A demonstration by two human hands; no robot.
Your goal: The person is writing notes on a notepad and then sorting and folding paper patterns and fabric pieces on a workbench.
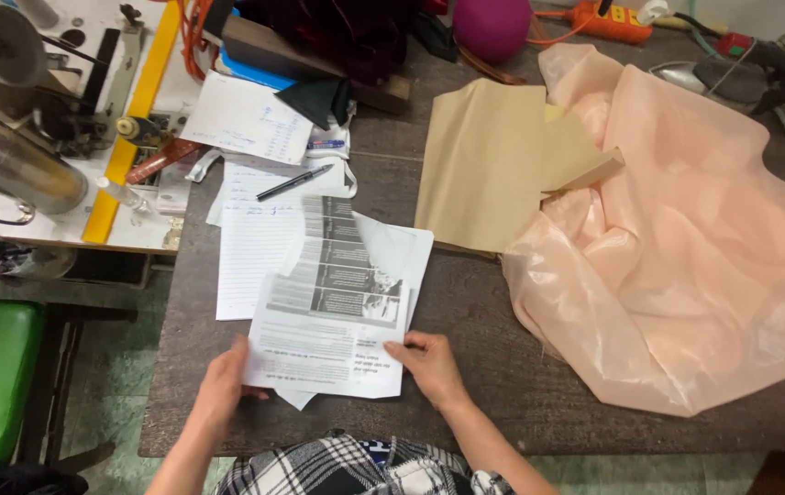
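The printed newspaper sheet (333, 344) lies flat on the dark tabletop (484, 367) right in front of the person, between the two hands, its long axis running away from the body toward the lined paper (250, 247) and pen (293, 182) beyond. The left hand (223, 385) grips its near left corner, fingers curled under the edge, and the right hand (429, 362) pinches its near right edge, so both are equally close. Brown paper (484, 165) and peach fabric (686, 257) lie well apart, to the right.
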